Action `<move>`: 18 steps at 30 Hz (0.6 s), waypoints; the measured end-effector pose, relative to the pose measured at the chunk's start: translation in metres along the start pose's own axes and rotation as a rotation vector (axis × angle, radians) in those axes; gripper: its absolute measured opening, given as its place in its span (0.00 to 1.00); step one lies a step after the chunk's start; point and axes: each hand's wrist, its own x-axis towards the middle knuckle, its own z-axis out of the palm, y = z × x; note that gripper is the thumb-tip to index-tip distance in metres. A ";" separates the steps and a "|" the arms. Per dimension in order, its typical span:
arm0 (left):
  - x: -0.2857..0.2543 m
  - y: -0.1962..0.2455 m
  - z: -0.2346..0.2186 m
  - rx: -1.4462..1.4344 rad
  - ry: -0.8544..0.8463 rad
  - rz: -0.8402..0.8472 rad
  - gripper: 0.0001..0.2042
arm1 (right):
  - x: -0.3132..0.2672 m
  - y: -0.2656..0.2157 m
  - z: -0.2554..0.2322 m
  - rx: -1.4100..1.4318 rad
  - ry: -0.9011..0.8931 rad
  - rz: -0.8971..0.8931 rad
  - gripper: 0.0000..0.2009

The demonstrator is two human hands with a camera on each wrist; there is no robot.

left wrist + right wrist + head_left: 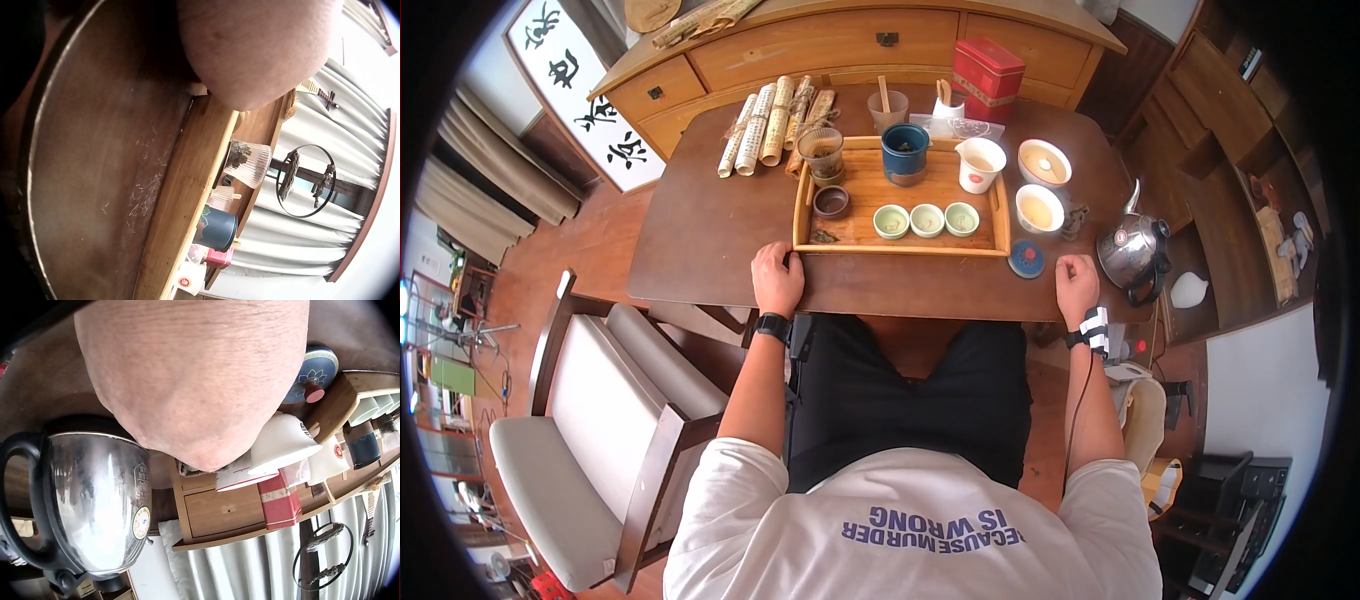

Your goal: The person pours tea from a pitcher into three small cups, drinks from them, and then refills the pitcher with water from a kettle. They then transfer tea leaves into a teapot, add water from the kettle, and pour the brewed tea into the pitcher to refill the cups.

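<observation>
My left hand rests at the table's front edge, beside the near left corner of a wooden tea tray. On the right, my right hand rests on the table between a blue lid and a steel kettle. Neither hand holds anything; their fingers look loosely curled and are mostly hidden in the wrist views. The tray carries several small green cups, a dark blue pot, a white pitcher, a ribbed glass and a small brown cup.
Two white bowls of pale liquid, a near one and a far one, stand right of the tray. Behind it are rolled scrolls, a glass with a wooden stick and a red box. An armchair is at left.
</observation>
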 end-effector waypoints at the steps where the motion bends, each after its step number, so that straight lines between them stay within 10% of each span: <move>1: 0.000 0.000 0.000 -0.003 -0.003 -0.002 0.05 | 0.000 0.000 0.000 -0.004 0.000 0.000 0.06; 18: 0.000 0.000 0.000 0.006 0.009 -0.001 0.06 | 0.000 0.000 0.001 0.016 0.017 0.000 0.06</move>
